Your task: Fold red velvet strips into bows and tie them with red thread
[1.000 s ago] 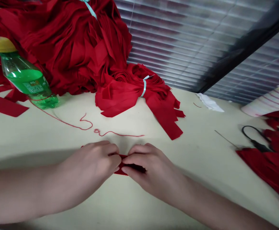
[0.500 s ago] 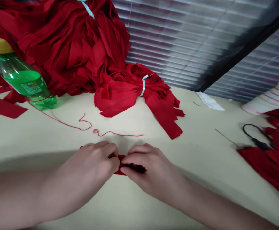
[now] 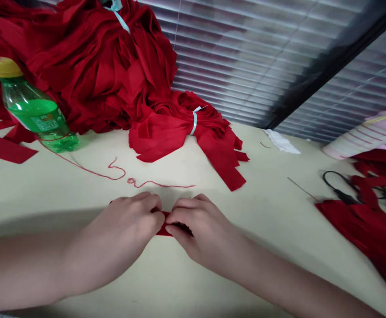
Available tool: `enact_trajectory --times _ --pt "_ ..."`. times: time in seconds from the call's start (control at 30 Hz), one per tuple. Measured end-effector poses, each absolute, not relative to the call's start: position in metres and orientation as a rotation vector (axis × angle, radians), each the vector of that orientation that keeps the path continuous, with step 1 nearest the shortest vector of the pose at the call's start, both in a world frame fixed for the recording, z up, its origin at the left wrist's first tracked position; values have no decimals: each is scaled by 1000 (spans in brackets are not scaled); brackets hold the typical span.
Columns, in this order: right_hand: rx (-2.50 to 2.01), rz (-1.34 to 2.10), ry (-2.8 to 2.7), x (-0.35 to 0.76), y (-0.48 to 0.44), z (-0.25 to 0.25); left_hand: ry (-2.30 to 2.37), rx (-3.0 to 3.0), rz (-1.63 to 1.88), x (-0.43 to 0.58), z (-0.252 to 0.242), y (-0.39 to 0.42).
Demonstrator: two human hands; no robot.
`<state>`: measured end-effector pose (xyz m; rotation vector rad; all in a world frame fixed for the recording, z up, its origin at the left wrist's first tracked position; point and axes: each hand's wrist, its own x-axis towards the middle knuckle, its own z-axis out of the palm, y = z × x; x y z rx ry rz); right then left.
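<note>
A red fabric strip [image 3: 164, 231] lies low over the pale table, mostly covered by my two hands. My left hand [image 3: 131, 229] is closed on it, fingers curled under. From the other side my right hand [image 3: 197, 227] pinches the same strip, thumb and fingertips close to the left thumb. Just beyond the hands, a loose red thread [image 3: 161, 183] lies on the table. Another red thread [image 3: 89, 171] runs from around the base of a green bottle [image 3: 43, 115] with a yellow cap.
A bundle of red strips [image 3: 166, 132] tied with a pale blue band sits behind the hands, before a larger red pile [image 3: 89, 66]. Rightward are more red fabric [image 3: 355, 229], a black cable [image 3: 343, 194], a pale striped cup [image 3: 355, 139] and white scrap [image 3: 282, 141]. Blinds [image 3: 226, 57] stand behind.
The view has shifted slightly, showing more of the right side. My right hand has drawn a little closer to my left, and less of the strip shows between them.
</note>
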<state>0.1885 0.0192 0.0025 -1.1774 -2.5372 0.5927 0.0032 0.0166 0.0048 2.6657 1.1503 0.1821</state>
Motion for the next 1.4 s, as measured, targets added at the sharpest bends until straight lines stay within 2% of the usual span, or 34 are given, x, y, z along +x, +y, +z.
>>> enact_trajectory --times 0.67,0.9,1.1,1.4 --pt "-1197 789 -2378 188 25 2 1126 2620 69 5 9 23" --pt "-1158 735 -2434 188 26 -1 1077 2636 97 6 10 28" --pt "-1152 491 -2618 186 22 -3 1034 2698 67 8 9 25" --pt "-1154 577 -2572 187 22 -1 944 2622 314 0 2 33"
